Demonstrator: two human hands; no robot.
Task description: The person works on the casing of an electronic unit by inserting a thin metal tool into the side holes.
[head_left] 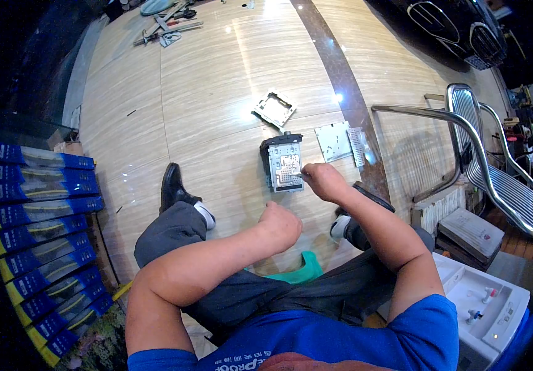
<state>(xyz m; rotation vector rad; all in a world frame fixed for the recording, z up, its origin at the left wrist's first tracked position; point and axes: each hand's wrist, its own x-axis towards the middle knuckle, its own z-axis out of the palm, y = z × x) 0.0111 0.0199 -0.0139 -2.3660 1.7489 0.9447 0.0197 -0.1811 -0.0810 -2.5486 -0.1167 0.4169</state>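
Note:
A boxy electronic unit that looks like a car stereo (288, 162) stands on the floor between my feet, its metal side with holes and slots facing up and a black front panel at the far end. My right hand (325, 182) is at the unit's right edge, fingers pinched on a thin, pale tool (297, 175) whose tip reaches over the metal. The tool's exact kind is too small to tell. Nearer my body, my left hand (280, 227) is closed in a fist, apart from the unit. Its fingers are mostly hidden, and so is anything inside them.
A pale open frame (275, 110) lies beyond the unit. Flat metal plates (334, 141) rest to its right. Tools (166, 29) are at the far left. Blue boxes (44, 222) line the left, a metal bench (464, 123) stands right, and something green (303, 269) is beneath me.

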